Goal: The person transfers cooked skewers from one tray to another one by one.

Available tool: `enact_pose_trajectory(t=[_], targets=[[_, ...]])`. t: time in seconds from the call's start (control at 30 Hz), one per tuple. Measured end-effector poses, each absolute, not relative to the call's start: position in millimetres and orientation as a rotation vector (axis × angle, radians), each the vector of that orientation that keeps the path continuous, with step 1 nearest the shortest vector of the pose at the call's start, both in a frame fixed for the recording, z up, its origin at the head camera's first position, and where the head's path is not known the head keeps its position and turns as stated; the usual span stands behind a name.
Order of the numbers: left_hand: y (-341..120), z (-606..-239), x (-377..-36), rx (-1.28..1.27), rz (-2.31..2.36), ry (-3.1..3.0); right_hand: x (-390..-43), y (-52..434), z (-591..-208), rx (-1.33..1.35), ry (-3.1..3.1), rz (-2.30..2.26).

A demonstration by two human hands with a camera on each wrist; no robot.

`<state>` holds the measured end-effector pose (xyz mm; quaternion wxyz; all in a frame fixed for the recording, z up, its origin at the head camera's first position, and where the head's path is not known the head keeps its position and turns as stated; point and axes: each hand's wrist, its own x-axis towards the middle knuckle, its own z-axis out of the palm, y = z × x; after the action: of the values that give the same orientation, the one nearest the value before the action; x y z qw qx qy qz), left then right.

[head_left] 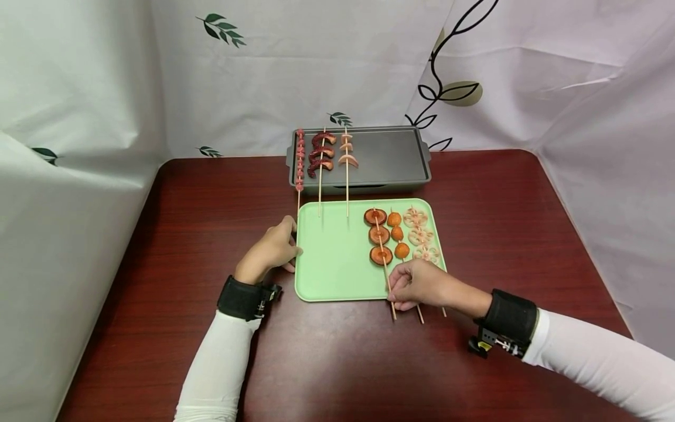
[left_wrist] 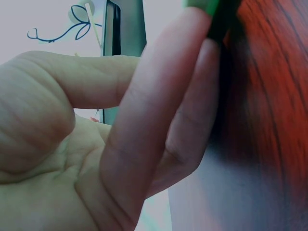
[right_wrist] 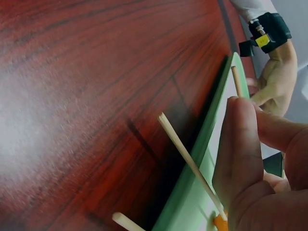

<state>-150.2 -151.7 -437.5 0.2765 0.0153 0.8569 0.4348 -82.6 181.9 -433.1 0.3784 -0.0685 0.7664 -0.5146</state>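
Head view: right hand (head_left: 416,285) pinches mushroom skewer (head_left: 381,245); left hand (head_left: 271,249) grips green tray (head_left: 332,264).

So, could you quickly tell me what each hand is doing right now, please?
Left hand: grips the left edge of the pale green plastic tray.
Right hand: pinches a thin wooden skewer.

Green tray (left_wrist: 202,4) cut off at the left wrist view's top edge, skewer sticks (head_left: 419,312) partly hidden beneath the right hand (head_left: 419,285), orange food piece (right_wrist: 220,223) clipped by the frame's bottom, grill pan (left_wrist: 122,43) only a sliver behind blurred fingers (left_wrist: 144,110).
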Motion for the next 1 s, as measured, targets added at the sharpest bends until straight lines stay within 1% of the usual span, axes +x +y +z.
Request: enact_pose_trajectory(t=[0.77, 1.0], targets=[[-152.1, -436.6, -149.6, 0.029, 1.165, 2.297, -94.2, 188.2, -417.5, -0.198, 1.917, -1.199], [-151.8, -436.0, -150.0, 0.042, 1.149, 2.306, -105.2, 193.0, -404.5, -0.281, 1.990, -1.237]])
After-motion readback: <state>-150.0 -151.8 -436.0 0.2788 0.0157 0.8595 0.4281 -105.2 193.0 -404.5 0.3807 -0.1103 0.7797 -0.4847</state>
